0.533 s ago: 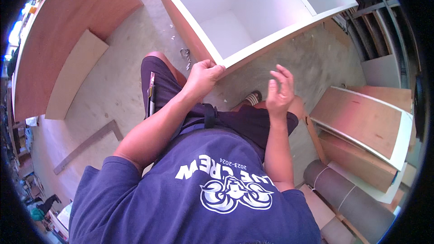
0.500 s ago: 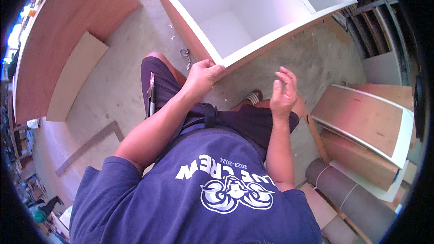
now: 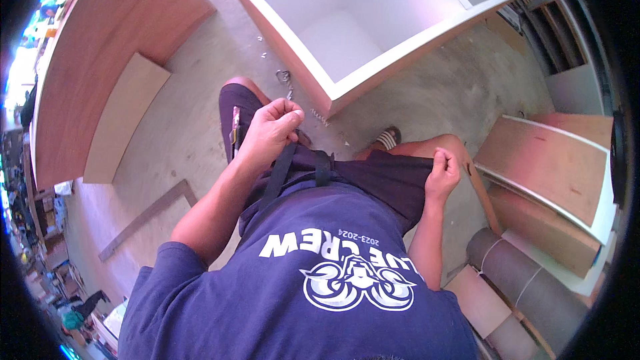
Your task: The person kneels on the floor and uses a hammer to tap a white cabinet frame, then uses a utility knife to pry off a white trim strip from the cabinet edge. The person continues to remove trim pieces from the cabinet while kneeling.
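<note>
Head view: left hand (image 3: 270,130) pinches closed on small screws, too small to confirm, near the white cabinet (image 3: 347,87) front edge. Right hand (image 3: 443,173) grips the shorts hem (image 3: 400,183), probably for balance. Loose screws (image 3: 320,117) lie on the floor beside the cabinet corner.

No packages, labels, signs or screens anywhere in view.

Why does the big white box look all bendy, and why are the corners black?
Head view: the fisheye lens curves the white cabinet edges and leaves a black rim; daylight is bright and pinkish on the wood panel at the left; the left hand looks sharp.
</note>
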Available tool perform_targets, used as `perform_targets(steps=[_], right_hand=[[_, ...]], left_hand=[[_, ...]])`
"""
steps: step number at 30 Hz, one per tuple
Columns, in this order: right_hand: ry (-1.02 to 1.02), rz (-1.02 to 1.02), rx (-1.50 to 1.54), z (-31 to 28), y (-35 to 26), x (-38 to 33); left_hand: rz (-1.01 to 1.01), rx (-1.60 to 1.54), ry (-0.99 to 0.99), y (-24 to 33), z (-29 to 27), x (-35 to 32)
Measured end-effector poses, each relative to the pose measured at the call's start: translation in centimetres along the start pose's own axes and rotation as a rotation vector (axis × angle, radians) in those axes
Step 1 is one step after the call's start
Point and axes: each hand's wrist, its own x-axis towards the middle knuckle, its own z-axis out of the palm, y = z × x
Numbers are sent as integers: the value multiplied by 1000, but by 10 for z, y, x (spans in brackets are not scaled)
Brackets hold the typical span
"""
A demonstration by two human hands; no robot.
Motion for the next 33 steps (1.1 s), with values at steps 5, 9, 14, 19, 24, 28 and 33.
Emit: perform_targets(steps=[5,9,14,19,24,28,33], right_hand=[[-330,-233,23,35,-42,-8],[-410,-259,36,56,-65,-5],[-627,40,199,84,-83,-5],[-935,55,372,123,-117,-22],[-804,-318,217,136,-130,-25],[-736,-325,180,133,-119,-22],[-739,-266,169,124,-99,-16]], left_hand=[[-11,-82,-7,-15,-16,-20],[65,106,95,-38,-8,-24],[69,100,63,-47,12,-14],[81,17,49,-46,24,-11],[-206,-317,37,-51,19,-6],[-283,-542,11,-52,27,-5],[-175,-303,-21,-42,25,-19]])
